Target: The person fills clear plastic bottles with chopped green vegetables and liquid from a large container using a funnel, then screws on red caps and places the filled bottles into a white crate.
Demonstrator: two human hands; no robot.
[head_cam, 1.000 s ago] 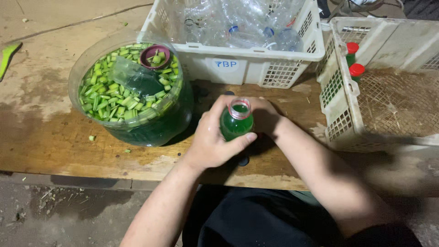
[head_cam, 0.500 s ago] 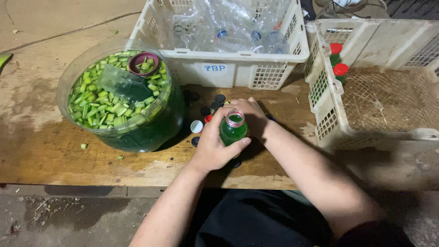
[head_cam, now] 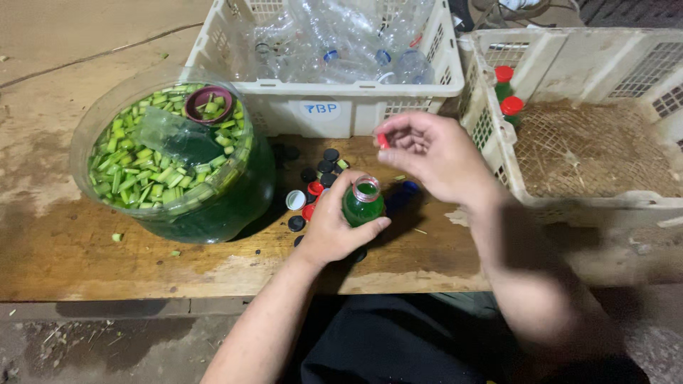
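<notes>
My left hand (head_cam: 331, 227) grips a small open plastic bottle (head_cam: 363, 201) full of green liquid, standing upright on the wooden table (head_cam: 64, 242). My right hand (head_cam: 434, 156) is raised above and behind the bottle and pinches a red cap (head_cam: 383, 140) between fingertips. Loose caps (head_cam: 313, 181), black, red and white, lie on the table just left of the bottle.
A round clear tub (head_cam: 171, 171) of green liquid and chopped green stems, with a small cup floating in it, stands at the left. A white crate (head_cam: 320, 107) of empty clear bottles is behind. A second crate (head_cam: 569, 199) at the right holds two red-capped green bottles (head_cam: 506, 96).
My right hand has lifted from the pile of caps behind the bottle and now holds a red cap up in the air. The left hand has kept hold of the bottle.
</notes>
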